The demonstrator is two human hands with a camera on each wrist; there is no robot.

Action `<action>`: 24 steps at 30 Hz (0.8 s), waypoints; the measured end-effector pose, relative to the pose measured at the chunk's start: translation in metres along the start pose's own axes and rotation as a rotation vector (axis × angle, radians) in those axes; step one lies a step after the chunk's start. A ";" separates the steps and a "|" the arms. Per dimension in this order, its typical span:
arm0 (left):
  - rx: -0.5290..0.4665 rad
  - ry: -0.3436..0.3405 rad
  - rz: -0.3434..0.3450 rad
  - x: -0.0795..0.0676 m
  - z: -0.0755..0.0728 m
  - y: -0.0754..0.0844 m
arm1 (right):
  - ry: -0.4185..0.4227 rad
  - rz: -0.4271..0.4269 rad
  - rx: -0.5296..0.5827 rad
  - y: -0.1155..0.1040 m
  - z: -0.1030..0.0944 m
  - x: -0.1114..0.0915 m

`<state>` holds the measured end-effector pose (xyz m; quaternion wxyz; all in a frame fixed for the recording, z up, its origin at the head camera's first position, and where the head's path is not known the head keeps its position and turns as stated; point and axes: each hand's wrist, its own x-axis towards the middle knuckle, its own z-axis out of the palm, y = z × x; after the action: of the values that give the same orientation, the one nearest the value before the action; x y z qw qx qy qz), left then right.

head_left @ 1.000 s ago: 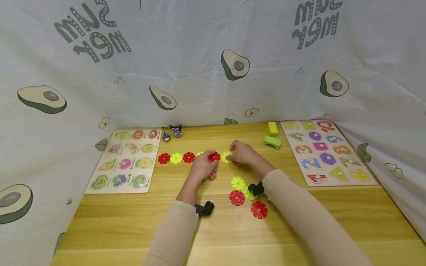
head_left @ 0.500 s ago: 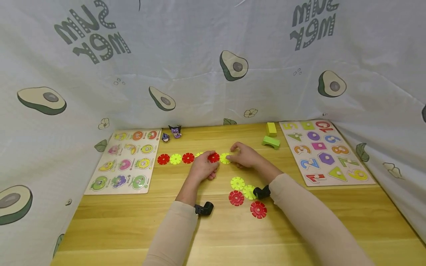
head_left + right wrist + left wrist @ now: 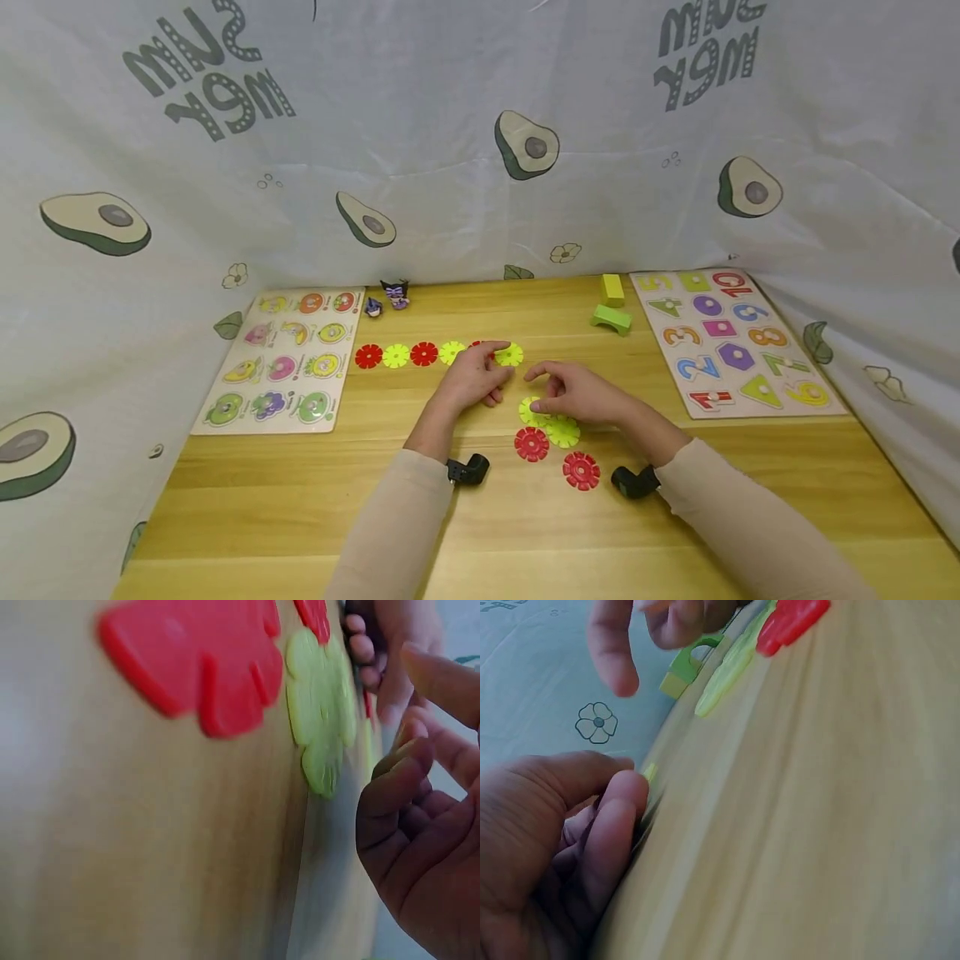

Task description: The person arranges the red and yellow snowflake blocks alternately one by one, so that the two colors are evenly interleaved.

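Observation:
Notched plastic flower discs in red and yellow lie in a straight row across the table. My left hand [image 3: 471, 379] is over the right part of this row, its index finger reaching to the last yellow disc [image 3: 512, 355] and partly covering the red disc beside it. Whether that finger touches the disc, I cannot tell. Nothing is gripped there. My right hand [image 3: 581, 393] hovers at the loose discs nearer me, thumb and index finger apart, partly over a yellow disc [image 3: 528, 411]. Beside it lie another yellow disc [image 3: 562, 432], a red disc [image 3: 532, 445] and a second red one [image 3: 581, 472].
A fruit puzzle board [image 3: 273, 362] lies at left, a number puzzle board [image 3: 735, 343] at right. Two small figurines [image 3: 396, 294] stand at the back left. A yellow block [image 3: 612, 290] and a green arch block [image 3: 612, 319] sit at the back right.
My right hand has left the row's last yellow disc and come back toward me to the loose discs. My left hand has shifted slightly right along the row.

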<state>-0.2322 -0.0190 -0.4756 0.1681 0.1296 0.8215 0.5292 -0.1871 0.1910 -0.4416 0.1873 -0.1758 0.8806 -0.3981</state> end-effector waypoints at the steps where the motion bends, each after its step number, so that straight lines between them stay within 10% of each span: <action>1: 0.018 0.004 -0.004 0.001 0.001 0.000 | -0.016 -0.002 -0.010 -0.001 0.002 -0.004; 10: 0.144 0.068 -0.080 0.004 0.006 0.004 | -0.174 0.031 -0.046 -0.006 0.018 -0.030; 24: 0.142 0.091 -0.116 0.004 0.013 0.010 | -0.157 0.006 -0.239 -0.012 0.029 -0.035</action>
<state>-0.2307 -0.0027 -0.4717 0.1515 0.0690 0.8698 0.4644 -0.1415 0.1812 -0.4437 0.2346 -0.2249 0.9049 -0.2749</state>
